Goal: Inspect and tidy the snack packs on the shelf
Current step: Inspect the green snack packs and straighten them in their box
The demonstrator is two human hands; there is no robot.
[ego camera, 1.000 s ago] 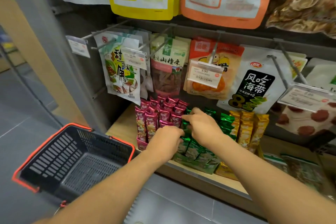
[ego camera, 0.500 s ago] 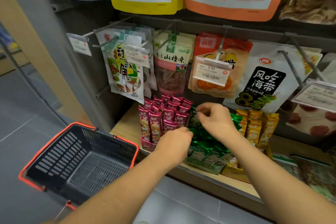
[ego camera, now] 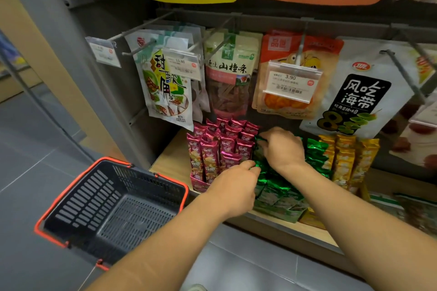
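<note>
Green pks in fingers; 3.90 tag

Standing in three side-by-side blocks on the wooden shelf: magenta foil packs at left, upright in neat rows; green foil packs in the middle, jumbled, tipped forward; gold foil packs at right, upright.

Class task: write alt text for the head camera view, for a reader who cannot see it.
A person's right hand and left hand grip green snack packs on a wooden shelf, between pink packs and gold packs. A black shopping basket with an orange rim sits lower left.
</note>
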